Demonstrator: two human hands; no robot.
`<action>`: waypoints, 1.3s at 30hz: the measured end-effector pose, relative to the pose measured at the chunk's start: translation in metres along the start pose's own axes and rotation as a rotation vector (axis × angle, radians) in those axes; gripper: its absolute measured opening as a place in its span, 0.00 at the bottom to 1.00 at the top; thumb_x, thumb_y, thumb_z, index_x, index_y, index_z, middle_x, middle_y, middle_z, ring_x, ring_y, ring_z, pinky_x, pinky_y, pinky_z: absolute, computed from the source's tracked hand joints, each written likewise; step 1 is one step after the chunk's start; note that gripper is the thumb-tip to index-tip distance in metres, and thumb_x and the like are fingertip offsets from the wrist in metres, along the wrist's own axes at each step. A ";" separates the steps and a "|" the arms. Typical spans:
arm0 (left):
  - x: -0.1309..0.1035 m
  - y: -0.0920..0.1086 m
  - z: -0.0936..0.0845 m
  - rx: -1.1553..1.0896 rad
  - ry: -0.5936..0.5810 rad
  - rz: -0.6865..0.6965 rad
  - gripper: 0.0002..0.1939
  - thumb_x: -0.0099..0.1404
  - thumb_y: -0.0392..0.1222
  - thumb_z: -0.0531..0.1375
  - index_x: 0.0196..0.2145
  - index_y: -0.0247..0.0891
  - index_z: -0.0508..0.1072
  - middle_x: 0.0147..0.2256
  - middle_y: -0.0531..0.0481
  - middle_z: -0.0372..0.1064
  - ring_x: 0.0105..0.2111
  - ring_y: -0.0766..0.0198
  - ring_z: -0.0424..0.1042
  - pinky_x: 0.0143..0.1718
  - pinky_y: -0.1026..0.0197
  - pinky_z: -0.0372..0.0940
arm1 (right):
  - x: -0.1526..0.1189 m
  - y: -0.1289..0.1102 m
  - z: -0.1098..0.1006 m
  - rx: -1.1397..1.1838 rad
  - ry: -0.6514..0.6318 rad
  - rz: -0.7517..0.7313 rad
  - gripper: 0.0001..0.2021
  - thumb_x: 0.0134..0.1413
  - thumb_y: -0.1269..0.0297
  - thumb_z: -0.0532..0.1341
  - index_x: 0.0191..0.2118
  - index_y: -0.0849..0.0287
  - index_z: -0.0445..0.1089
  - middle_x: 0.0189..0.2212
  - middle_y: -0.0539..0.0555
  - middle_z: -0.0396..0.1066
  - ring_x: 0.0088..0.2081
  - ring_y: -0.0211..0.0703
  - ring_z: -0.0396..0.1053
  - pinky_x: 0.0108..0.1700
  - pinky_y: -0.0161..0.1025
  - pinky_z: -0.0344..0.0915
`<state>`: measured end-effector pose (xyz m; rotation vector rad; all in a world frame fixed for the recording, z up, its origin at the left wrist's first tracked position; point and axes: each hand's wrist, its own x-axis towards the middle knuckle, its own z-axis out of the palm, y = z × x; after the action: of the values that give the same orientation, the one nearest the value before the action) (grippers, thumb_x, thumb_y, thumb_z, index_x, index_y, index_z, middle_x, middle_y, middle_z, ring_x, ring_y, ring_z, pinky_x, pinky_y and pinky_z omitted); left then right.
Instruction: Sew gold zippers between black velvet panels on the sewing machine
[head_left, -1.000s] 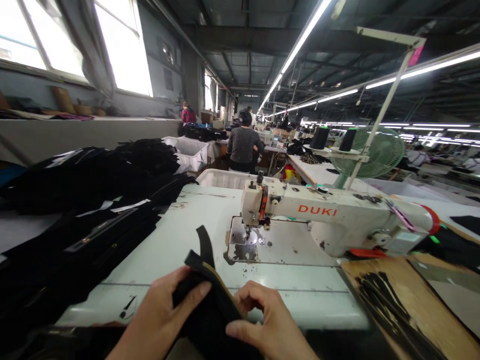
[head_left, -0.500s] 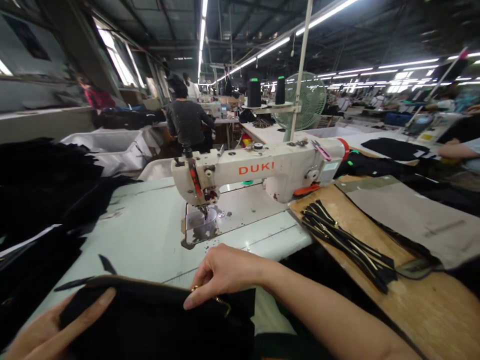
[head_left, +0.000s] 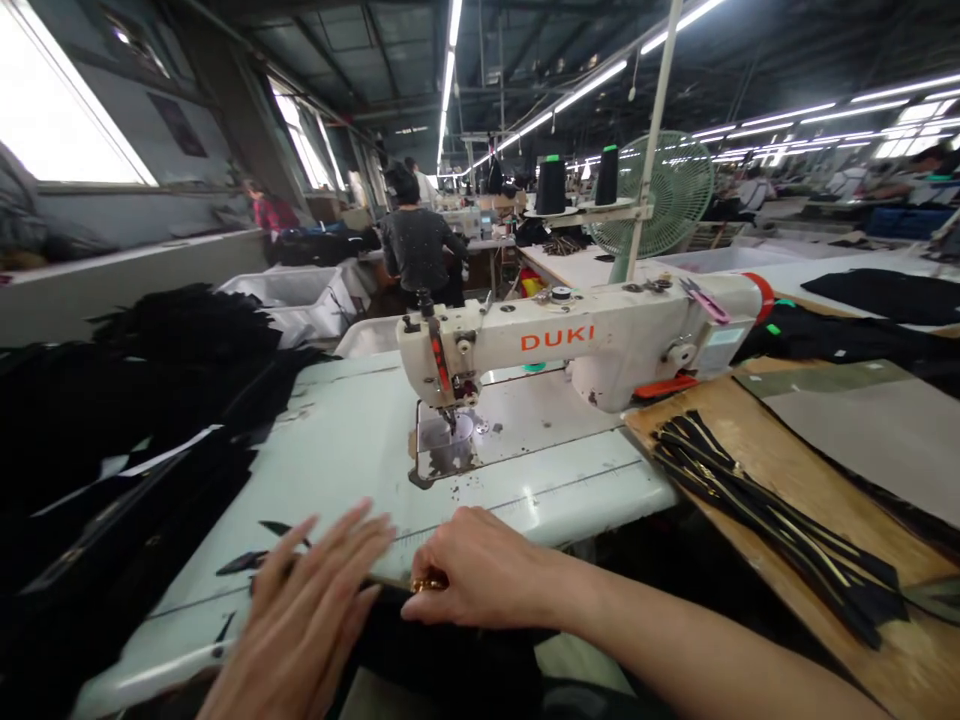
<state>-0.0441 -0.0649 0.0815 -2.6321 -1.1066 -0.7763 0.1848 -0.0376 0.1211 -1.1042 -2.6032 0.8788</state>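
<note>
My right hand pinches a gold-coloured metal zipper slider at the edge of a black fabric piece near the table's front edge. My left hand is open, its fingers stretched out over the left part of that edge; whether the palm touches the cloth is hidden. Dark pointed strip ends stick out beyond my left fingers. Ahead of both hands stands a white sewing machine with its needle area bare of cloth.
Black zippers with gold teeth lie on a wooden board at the right, beside a grey fabric panel. Dark cloth is heaped at the left. Behind the machine are thread cones, a fan and a person.
My left hand has let go of the fabric's left end and moved right, its fingers now straight. My right hand keeps its pinch. The view has turned left.
</note>
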 end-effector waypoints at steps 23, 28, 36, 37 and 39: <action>-0.011 -0.017 -0.008 -0.265 -0.080 -0.229 0.14 0.75 0.50 0.50 0.37 0.46 0.73 0.35 0.55 0.74 0.36 0.61 0.72 0.43 0.63 0.63 | -0.018 0.017 -0.025 -0.100 -0.049 -0.277 0.14 0.71 0.60 0.55 0.34 0.61 0.69 0.32 0.52 0.73 0.34 0.40 0.69 0.34 0.33 0.57; -0.001 0.014 -0.004 -0.456 -0.129 -0.283 0.17 0.71 0.61 0.55 0.47 0.51 0.74 0.41 0.55 0.76 0.41 0.60 0.74 0.47 0.64 0.66 | -0.012 0.009 -0.019 -0.136 -0.069 -0.226 0.15 0.71 0.61 0.56 0.33 0.60 0.70 0.29 0.51 0.74 0.31 0.40 0.70 0.30 0.35 0.52; -0.005 0.031 0.014 -0.826 -0.162 -0.559 0.13 0.61 0.54 0.67 0.43 0.51 0.79 0.31 0.60 0.78 0.30 0.63 0.76 0.36 0.69 0.69 | -0.012 0.004 -0.009 -0.054 -0.052 -0.179 0.17 0.71 0.62 0.53 0.33 0.60 0.74 0.28 0.52 0.76 0.29 0.40 0.71 0.30 0.36 0.52; -0.005 0.032 0.015 -0.866 -0.158 -0.587 0.13 0.62 0.53 0.67 0.43 0.51 0.79 0.32 0.59 0.78 0.32 0.62 0.77 0.37 0.69 0.69 | -0.012 0.004 -0.008 -0.042 -0.039 -0.159 0.18 0.71 0.62 0.53 0.32 0.60 0.74 0.27 0.52 0.76 0.29 0.40 0.70 0.30 0.36 0.52; -0.005 0.035 0.016 -0.929 -0.188 -0.630 0.12 0.62 0.48 0.66 0.44 0.50 0.79 0.36 0.59 0.79 0.36 0.61 0.78 0.41 0.68 0.70 | -0.012 0.004 -0.006 -0.029 -0.023 -0.120 0.18 0.71 0.62 0.54 0.30 0.61 0.73 0.25 0.51 0.74 0.27 0.38 0.68 0.29 0.36 0.50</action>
<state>-0.0157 -0.0868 0.0664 -3.0981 -2.0902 -1.4741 0.1978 -0.0412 0.1243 -0.9388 -2.6765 0.8354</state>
